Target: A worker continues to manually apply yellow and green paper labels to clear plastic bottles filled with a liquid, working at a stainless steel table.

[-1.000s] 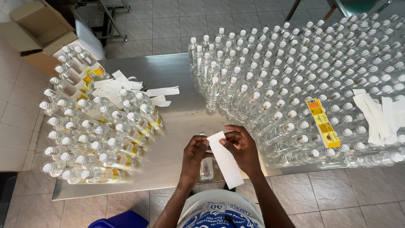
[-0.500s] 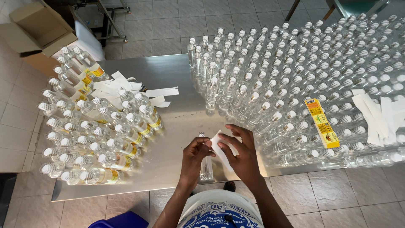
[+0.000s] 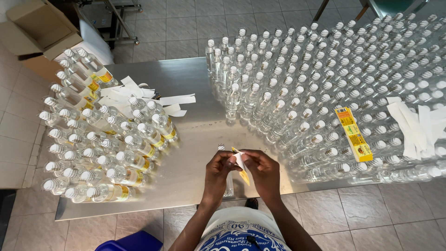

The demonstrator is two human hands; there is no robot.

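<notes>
Steel counter (image 3: pixel 195 139), bare strip between bottle crowds left (image 3: pixel 93 148) and right (image 3: pixel 334 93); both hands' (image 3: pixel 241 172) fingers grasp a label (image 3: pixel 240 161) and small bottle (image 3: pixel 228 183) at the near edge.

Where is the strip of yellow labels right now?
In the head view, the yellow label strip lies on top of the unlabelled bottles, right of the hands.

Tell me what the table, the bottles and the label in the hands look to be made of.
Table: probably stainless steel, brushed grey with dull reflections.
Bottles: clear plastic by the look, see-through walls, ribbed white caps.
Label: thin paper or film, white backing, yellow face, bending between both hands.
</notes>
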